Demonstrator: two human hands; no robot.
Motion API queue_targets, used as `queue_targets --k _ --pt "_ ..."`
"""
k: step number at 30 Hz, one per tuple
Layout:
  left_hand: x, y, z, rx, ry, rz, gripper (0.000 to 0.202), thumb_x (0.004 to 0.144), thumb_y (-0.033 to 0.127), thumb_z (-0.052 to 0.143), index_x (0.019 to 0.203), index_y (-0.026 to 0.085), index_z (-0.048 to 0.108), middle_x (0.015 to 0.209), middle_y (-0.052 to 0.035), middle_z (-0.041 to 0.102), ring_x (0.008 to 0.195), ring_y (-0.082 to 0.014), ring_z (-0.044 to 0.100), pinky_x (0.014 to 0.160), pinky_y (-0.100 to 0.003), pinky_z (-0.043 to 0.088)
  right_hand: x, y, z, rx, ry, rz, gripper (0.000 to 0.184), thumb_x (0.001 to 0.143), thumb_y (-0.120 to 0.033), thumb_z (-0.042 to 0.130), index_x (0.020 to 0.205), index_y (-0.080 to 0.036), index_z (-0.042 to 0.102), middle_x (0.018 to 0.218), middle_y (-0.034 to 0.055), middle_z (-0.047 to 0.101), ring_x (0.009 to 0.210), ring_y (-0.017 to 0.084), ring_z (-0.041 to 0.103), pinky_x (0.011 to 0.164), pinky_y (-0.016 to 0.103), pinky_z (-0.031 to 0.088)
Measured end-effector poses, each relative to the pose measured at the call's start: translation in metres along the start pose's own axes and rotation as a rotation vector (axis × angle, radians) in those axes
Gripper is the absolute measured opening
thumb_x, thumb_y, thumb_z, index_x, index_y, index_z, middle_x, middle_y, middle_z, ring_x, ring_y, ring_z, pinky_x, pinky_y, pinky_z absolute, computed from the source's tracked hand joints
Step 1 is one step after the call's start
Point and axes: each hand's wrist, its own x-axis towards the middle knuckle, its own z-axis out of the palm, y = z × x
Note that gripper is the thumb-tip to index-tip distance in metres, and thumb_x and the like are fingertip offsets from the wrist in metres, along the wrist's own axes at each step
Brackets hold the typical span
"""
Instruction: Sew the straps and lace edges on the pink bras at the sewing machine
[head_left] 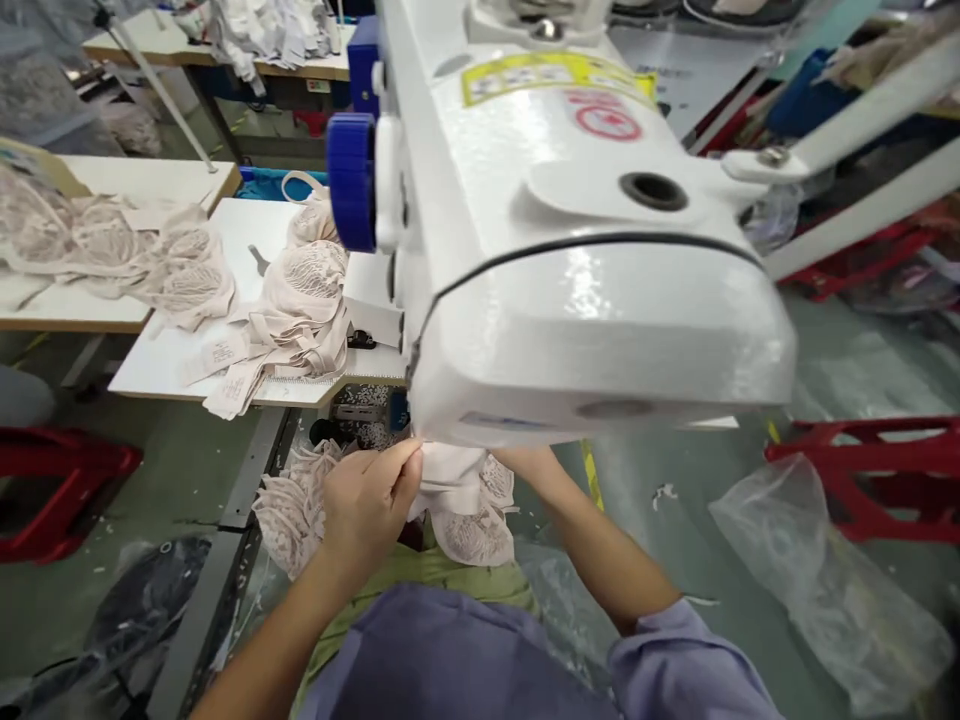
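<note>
A white sewing machine (600,320) with a blue handwheel (352,182) fills the upper middle of the view. Below its head hangs a beige lace bra (472,535), partly over my lap. My left hand (371,490) is closed, thumb against bent fingers, pinching the bra's smooth band close under the machine head. On the other side, my right hand (525,462) reaches under the head, and its fingers are hidden there. The needle area is also out of sight. More lace bra cups (289,510) hang bunched beside my left wrist.
On the white machine table (165,365) lies a pile of beige bras (300,300). Further left, more bras (112,240) cover another table. Red stools (870,470) stand on both sides, and a clear plastic bag (825,580) lies at right.
</note>
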Motion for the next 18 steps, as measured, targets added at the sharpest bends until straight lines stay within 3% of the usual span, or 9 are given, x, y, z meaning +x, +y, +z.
queue_targets --k 6,10,18 --pt "0.0 0.004 0.004 -0.052 -0.003 -0.03 0.032 0.1 0.029 0.048 0.088 0.02 0.076 0.055 0.0011 0.062 0.048 -0.0132 0.053 0.053 -0.03 0.025 -0.006 0.023 0.004 -0.063 -0.006 0.01 0.036 0.087 -0.047 0.049 0.099 -0.021 0.072 0.099 0.0096 0.075 0.114 0.033 0.064 0.098 0.049 0.054" --pt "-0.002 0.005 0.008 -0.065 0.051 -0.035 0.029 0.099 0.029 0.05 0.089 0.02 0.076 0.06 0.0008 0.066 0.052 -0.0135 0.055 0.054 -0.03 0.026 -0.004 0.027 0.005 -0.155 -0.065 -0.002 0.039 0.087 -0.04 0.044 0.104 -0.019 0.072 0.104 0.0115 0.075 0.116 0.032 0.063 0.101 0.05 0.053" --pt "-0.001 0.005 0.012 -0.124 0.041 -0.064 0.026 0.098 0.028 0.052 0.092 0.02 0.076 0.064 0.0008 0.068 0.056 -0.0135 0.058 0.056 -0.029 0.029 -0.007 0.03 0.001 -0.154 -0.03 0.041 0.037 0.087 -0.038 0.045 0.104 -0.019 0.072 0.105 0.0119 0.074 0.114 0.034 0.064 0.103 0.054 0.049"
